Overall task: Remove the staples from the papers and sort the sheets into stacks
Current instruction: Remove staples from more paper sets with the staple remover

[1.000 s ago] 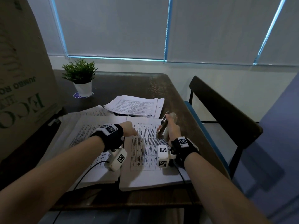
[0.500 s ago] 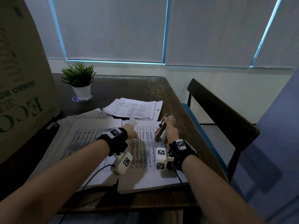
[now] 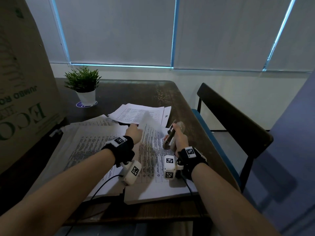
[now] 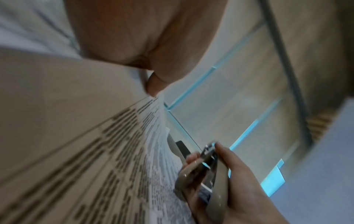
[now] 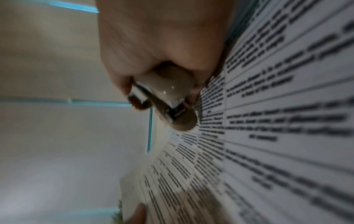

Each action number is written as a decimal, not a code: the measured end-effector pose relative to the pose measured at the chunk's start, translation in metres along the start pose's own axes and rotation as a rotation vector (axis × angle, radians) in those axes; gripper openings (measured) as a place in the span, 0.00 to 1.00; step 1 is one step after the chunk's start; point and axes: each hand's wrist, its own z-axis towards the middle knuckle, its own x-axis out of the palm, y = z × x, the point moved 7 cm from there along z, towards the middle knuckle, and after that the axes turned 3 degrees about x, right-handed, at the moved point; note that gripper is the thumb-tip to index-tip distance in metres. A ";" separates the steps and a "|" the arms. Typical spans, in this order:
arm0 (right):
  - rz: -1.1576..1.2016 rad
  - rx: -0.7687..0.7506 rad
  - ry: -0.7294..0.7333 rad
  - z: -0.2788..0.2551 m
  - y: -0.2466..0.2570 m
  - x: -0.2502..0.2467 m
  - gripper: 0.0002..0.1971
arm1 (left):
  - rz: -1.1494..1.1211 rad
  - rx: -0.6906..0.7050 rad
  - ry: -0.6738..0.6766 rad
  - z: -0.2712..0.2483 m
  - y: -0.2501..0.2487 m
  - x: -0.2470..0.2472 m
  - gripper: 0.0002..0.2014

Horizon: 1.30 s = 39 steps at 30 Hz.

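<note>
The top sheet (image 3: 150, 123) of the printed stack (image 3: 153, 160) near the front right corner of the tabletop (image 3: 136, 92) is lifted at its far left corner — blurred, curling up and toward the far edge. The left hand (image 3: 133, 133) pinches that corner; in the left wrist view the thumb tip sits on the paper's edge (image 4: 155, 97), the rest of the fingers hidden behind the palm. The stack lies flat with its long axis running from the front edge toward the far edge, text lines across it, a ruled table of dark print on white paper.

Just right of the raised corner the right hand (image 3: 179, 138) is wrapped around a staple remover (image 3: 170, 133) — a slim tool with a shiny metal jaw part and a smooth pale rounded handle. Its long axis tilts up from the paper, the metal end pointing toward the far edge and slightly right, the lower end close above the sheet; whether it touches the paper cannot be told. In the right wrist view the handle's rounded end (image 5: 172, 109) pokes out of the fist beside the printed page.

To the left, just beside this stack, lies a second printed stack (image 3: 88, 147), on loose sheets. Beyond both, toward the middle of the tabletop, sits a smaller pile of sheets (image 3: 141, 113), skewed. Near the far left corner stands a small potted plant (image 3: 83, 86) in a white pot, and a large cardboard box (image 3: 22, 82) rises along the left edge. A dark chair (image 3: 238, 120) with a blue seat stands off the right edge.
</note>
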 end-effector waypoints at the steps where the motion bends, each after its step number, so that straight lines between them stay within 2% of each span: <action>1: 0.000 0.018 -0.015 0.001 0.000 0.000 0.22 | -0.038 -0.012 0.022 0.002 0.004 0.001 0.10; 3: -0.111 -0.003 -0.105 0.001 0.008 -0.007 0.25 | -0.141 -0.006 0.016 0.004 0.008 0.000 0.08; 5: -0.249 -0.098 -0.143 0.002 0.031 -0.014 0.26 | -0.264 0.051 -0.081 0.003 0.002 -0.012 0.10; 6: -0.283 -0.128 -0.099 -0.001 0.044 -0.012 0.27 | -0.316 0.104 -0.142 0.000 -0.007 -0.022 0.10; 8: -0.296 -0.127 0.097 -0.007 0.066 -0.002 0.35 | -0.407 0.236 -0.273 -0.012 -0.035 -0.047 0.07; 10: -0.230 -0.185 0.310 -0.028 0.097 0.015 0.36 | -0.473 0.347 -0.413 -0.029 -0.069 -0.075 0.05; 11: -0.229 -0.252 0.371 -0.039 0.117 0.023 0.35 | -0.513 0.412 -0.471 -0.037 -0.087 -0.089 0.04; 14: -0.230 -0.460 0.356 -0.070 0.161 0.036 0.42 | -0.595 0.580 -0.560 -0.058 -0.126 -0.114 0.02; 15: -0.214 -0.500 0.351 -0.077 0.163 0.039 0.43 | -0.611 0.597 -0.556 -0.059 -0.129 -0.114 0.03; 17: -0.231 -0.510 0.268 -0.079 0.149 0.033 0.36 | -0.580 0.558 -0.523 -0.056 -0.121 -0.103 0.04; 20: -0.403 -0.416 0.137 -0.076 0.113 0.012 0.24 | -0.516 0.461 -0.468 -0.054 -0.103 -0.083 0.06; 21: -0.482 -0.434 0.102 -0.077 0.109 0.008 0.18 | -0.515 0.440 -0.468 -0.054 -0.102 -0.081 0.07; 22: -0.520 -0.517 0.059 -0.082 0.112 0.004 0.14 | -0.506 0.428 -0.474 -0.055 -0.105 -0.084 0.07; 23: -0.524 -0.639 -0.006 -0.091 0.123 0.001 0.14 | -0.485 0.432 -0.481 -0.056 -0.112 -0.088 0.08; 26: -0.388 -1.082 -0.207 -0.141 0.181 -0.005 0.13 | -0.369 0.498 -0.426 -0.062 -0.144 -0.096 0.11; 28: -0.235 -1.212 -0.161 -0.167 0.222 0.002 0.11 | -0.274 0.564 -0.382 -0.067 -0.164 -0.095 0.11; 31: -0.061 -1.231 -0.064 -0.196 0.278 0.015 0.16 | -0.143 0.657 -0.356 -0.080 -0.190 -0.084 0.12; 33: -0.019 -1.183 -0.037 -0.203 0.305 0.024 0.15 | -0.089 0.697 -0.339 -0.088 -0.204 -0.074 0.13; 36: -0.115 -1.043 -0.023 -0.198 0.313 0.036 0.15 | -0.024 0.751 -0.316 -0.100 -0.224 -0.060 0.12; 39: -0.099 -0.995 0.018 -0.193 0.307 0.041 0.20 | 0.010 0.794 -0.318 -0.109 -0.240 -0.052 0.11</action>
